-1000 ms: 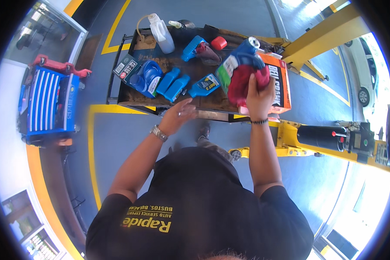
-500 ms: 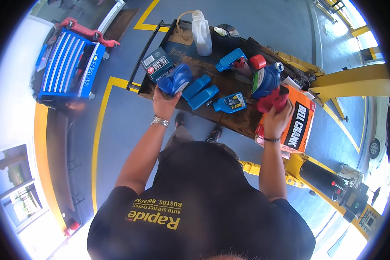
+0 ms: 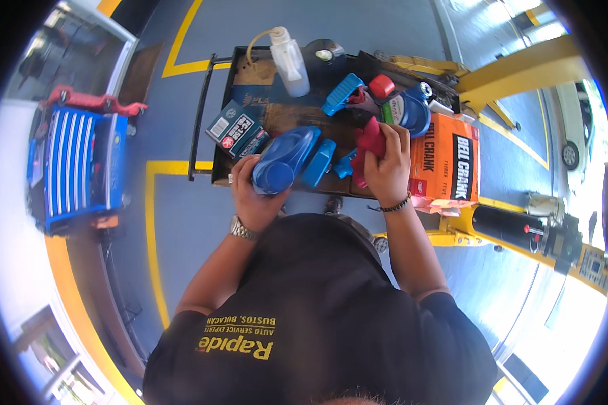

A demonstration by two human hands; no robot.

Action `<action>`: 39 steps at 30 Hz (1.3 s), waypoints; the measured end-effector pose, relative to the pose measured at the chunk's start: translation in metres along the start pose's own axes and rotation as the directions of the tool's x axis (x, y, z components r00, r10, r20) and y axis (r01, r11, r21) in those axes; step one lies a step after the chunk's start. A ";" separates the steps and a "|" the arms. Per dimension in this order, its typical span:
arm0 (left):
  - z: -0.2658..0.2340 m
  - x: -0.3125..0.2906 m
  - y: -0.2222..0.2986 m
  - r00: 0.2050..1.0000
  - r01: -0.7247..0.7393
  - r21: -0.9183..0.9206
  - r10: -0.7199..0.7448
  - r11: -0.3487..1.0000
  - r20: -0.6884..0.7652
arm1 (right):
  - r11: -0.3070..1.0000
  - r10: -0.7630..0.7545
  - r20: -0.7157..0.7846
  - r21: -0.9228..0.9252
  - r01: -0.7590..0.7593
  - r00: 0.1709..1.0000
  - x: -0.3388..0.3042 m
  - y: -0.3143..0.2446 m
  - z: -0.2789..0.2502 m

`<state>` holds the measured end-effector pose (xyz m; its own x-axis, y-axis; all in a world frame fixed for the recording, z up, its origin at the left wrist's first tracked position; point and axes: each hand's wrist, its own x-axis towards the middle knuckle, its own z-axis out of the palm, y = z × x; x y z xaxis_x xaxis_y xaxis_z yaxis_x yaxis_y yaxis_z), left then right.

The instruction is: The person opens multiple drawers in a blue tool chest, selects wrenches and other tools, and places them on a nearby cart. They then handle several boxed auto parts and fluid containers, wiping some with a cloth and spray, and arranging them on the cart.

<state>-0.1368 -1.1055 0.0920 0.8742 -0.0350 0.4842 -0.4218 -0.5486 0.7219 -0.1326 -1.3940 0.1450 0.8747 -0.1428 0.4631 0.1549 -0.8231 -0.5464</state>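
Observation:
My left hand (image 3: pixel 253 202) is closed round a large blue plastic bottle (image 3: pixel 287 162), its round blue end tilted toward me over the near edge of the cart. In my right hand (image 3: pixel 390 165) is a crumpled red cloth (image 3: pixel 369 145), pinched between thumb and fingers a short way right of the bottle. Small blue bottles (image 3: pixel 319 164) lie between the hands, one partly covered by the cloth. Beyond the cloth stands a blue jug with a green label (image 3: pixel 412 111), beside a red cap or red-topped container (image 3: pixel 381 86).
The dark cart (image 3: pixel 284 120) also carries a filter box (image 3: pixel 238 128), a translucent bottle with a hose (image 3: pixel 290 64), another blue bottle (image 3: pixel 342 93) and an orange box (image 3: pixel 446 162). A yellow lift post (image 3: pixel 527 71) rises at right; a blue tool cabinet (image 3: pixel 84 162) stands left.
My left hand has brought the large bottle nearer my body and turned its end toward me. My right hand has moved left with the red cloth, away from the jug. The view has shifted.

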 end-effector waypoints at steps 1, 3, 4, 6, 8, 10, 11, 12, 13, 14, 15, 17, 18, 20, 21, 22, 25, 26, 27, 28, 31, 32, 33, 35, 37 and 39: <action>-0.005 0.006 0.002 0.999 -0.051 -0.022 0.051 0.998 0.001 | 0.997 0.034 0.046 -0.069 -0.031 0.998 0.005 -0.003 -0.001; -0.011 0.018 0.003 0.995 -0.104 -0.056 0.104 0.993 -0.003 | 0.980 0.098 0.152 -0.187 -0.069 0.983 0.015 -0.011 -0.005; -0.013 0.025 0.003 0.988 -0.155 -0.067 0.154 0.986 -0.017 | 0.992 0.067 0.149 -0.118 -0.049 0.987 0.017 -0.018 -0.010; -0.018 0.035 0.006 0.976 -0.204 -0.041 0.207 0.978 0.063 | 0.999 0.036 0.129 0.018 -0.038 0.991 0.019 -0.039 -0.023; -0.019 0.041 0.014 0.947 -0.300 0.054 0.290 0.952 0.139 | 0.962 0.060 0.154 0.254 -0.098 0.986 0.018 -0.063 -0.041; -0.017 0.040 0.027 0.916 -0.377 0.145 0.346 0.915 0.202 | 0.942 0.184 0.400 0.190 -0.278 0.898 0.009 -0.092 -0.053; -0.015 0.038 0.034 0.902 -0.411 0.176 0.370 0.895 0.221 | 0.937 0.182 0.487 0.179 -0.301 0.854 0.006 -0.103 -0.055; -0.010 0.039 0.039 0.875 -0.476 0.209 0.435 0.854 0.215 | 0.963 0.185 0.403 0.109 -0.248 0.896 0.006 -0.110 -0.049; -0.006 0.040 0.042 0.882 -0.459 0.175 0.423 0.871 0.209 | 0.988 0.115 0.293 0.064 -0.139 0.949 0.006 -0.115 -0.045; -0.004 0.040 0.045 0.886 -0.445 0.145 0.411 0.884 0.213 | 0.999 0.050 0.234 -0.006 -0.050 0.971 0.004 -0.118 -0.047; -0.002 0.040 0.046 0.891 -0.429 0.115 0.399 0.896 0.217 | 0.996 -0.060 0.216 -0.046 0.072 0.974 0.005 -0.118 -0.046; -0.001 0.044 0.045 0.878 -0.401 -0.045 0.398 0.915 0.267 | 0.946 -0.284 0.220 -0.091 0.310 0.933 0.009 -0.114 -0.052; 0.000 0.046 0.044 0.857 -0.387 -0.115 0.403 0.915 0.320 | 0.915 -0.361 0.344 -0.051 0.401 0.867 0.014 -0.110 -0.059; -0.001 0.048 0.044 0.811 -0.334 -0.251 0.413 0.909 0.415 | 0.795 -0.582 0.409 0.104 0.597 0.703 0.028 -0.102 -0.077; 0.000 0.049 0.045 0.817 -0.323 -0.239 0.397 0.916 0.418 | 0.783 -0.602 0.393 0.123 0.609 0.695 0.033 -0.102 -0.083; 0.001 0.049 0.047 0.822 -0.310 -0.237 0.384 0.921 0.419 | 0.772 -0.620 0.378 0.136 0.621 0.688 0.038 -0.103 -0.090; 0.009 0.048 0.057 0.828 -0.328 -0.207 0.386 0.922 0.408 | 0.866 -0.445 0.461 0.004 0.500 0.768 0.043 -0.110 -0.107; 0.012 0.047 0.060 0.833 -0.345 -0.202 0.398 0.917 0.385 | 0.938 -0.204 0.562 -0.121 0.324 0.801 0.037 -0.115 -0.111; 0.014 0.047 0.063 0.833 -0.341 -0.170 0.381 0.924 0.402 | 0.955 0.052 0.639 -0.257 0.150 0.767 0.033 -0.118 -0.114; 0.016 0.047 0.065 0.836 -0.344 -0.150 0.375 0.927 0.401 | 0.944 0.126 0.692 -0.304 0.128 0.711 0.033 -0.115 -0.113; 0.017 0.050 0.067 0.821 -0.341 -0.148 0.370 0.928 0.434 | 0.967 -0.052 0.669 -0.153 0.206 0.742 0.029 -0.102 -0.114; 0.016 0.051 0.066 0.814 -0.324 -0.161 0.361 0.932 0.455 | 0.948 -0.185 0.642 -0.083 0.308 0.744 0.028 -0.095 -0.116; 0.015 0.052 0.065 0.804 -0.313 -0.183 0.363 0.932 0.472 | 0.913 -0.316 0.608 -0.015 0.409 0.729 0.028 -0.089 -0.118; 0.015 0.056 0.060 0.761 -0.277 -0.216 0.350 0.936 0.546 | 0.854 -0.472 0.543 0.087 0.513 0.695 0.025 -0.082 -0.124; 0.017 0.058 0.056 0.721 -0.255 -0.242 0.351 0.936 0.597 | 0.834 -0.531 0.500 0.168 0.525 0.684 0.023 -0.078 -0.131; 0.017 0.058 0.054 0.740 -0.243 -0.294 0.373 0.924 0.560 | 0.841 -0.538 0.389 0.195 0.504 0.748 0.024 -0.070 -0.144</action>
<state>-0.1045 -1.1515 0.1503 0.6244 -0.6979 0.3507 -0.6728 -0.2526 0.6953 -0.1885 -1.4185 0.2950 0.7495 0.5500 0.3684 0.6606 -0.6576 -0.3622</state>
